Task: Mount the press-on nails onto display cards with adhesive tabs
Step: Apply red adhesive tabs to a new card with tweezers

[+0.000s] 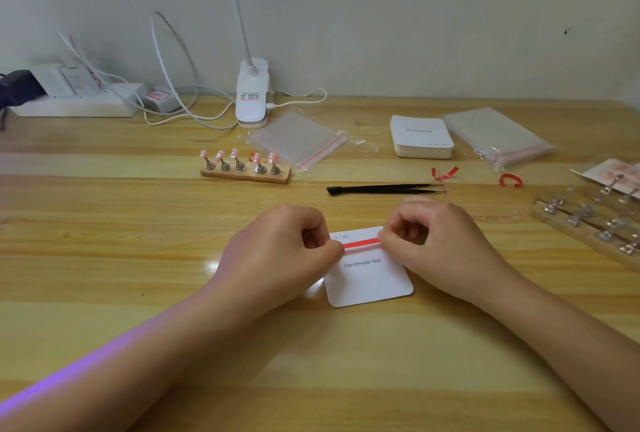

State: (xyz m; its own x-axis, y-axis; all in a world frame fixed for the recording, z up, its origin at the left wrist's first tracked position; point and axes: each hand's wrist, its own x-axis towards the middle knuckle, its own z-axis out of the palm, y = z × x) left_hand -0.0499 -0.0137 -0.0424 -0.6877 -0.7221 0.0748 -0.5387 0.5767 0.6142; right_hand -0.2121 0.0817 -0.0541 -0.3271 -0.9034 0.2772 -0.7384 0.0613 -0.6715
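Note:
A white display card [369, 279] printed "Handmade Nail" lies on the wooden table in front of me. A red adhesive strip [361, 243] runs across its upper part. My left hand [287, 251] pinches the strip's left end and my right hand [436, 241] pinches its right end, fingers curled. Several pink press-on nails [239, 156] stand on metal holders in a wooden block [246, 175] farther back on the left.
Black tweezers [384, 189] lie just beyond my hands. A stack of blank cards [420, 137], two zip bags [298, 140] [498, 140], red liner scraps [445, 173], a clip lamp [252, 95], a power strip [72, 102] and an empty holder board [592, 223] at right surround the work spot.

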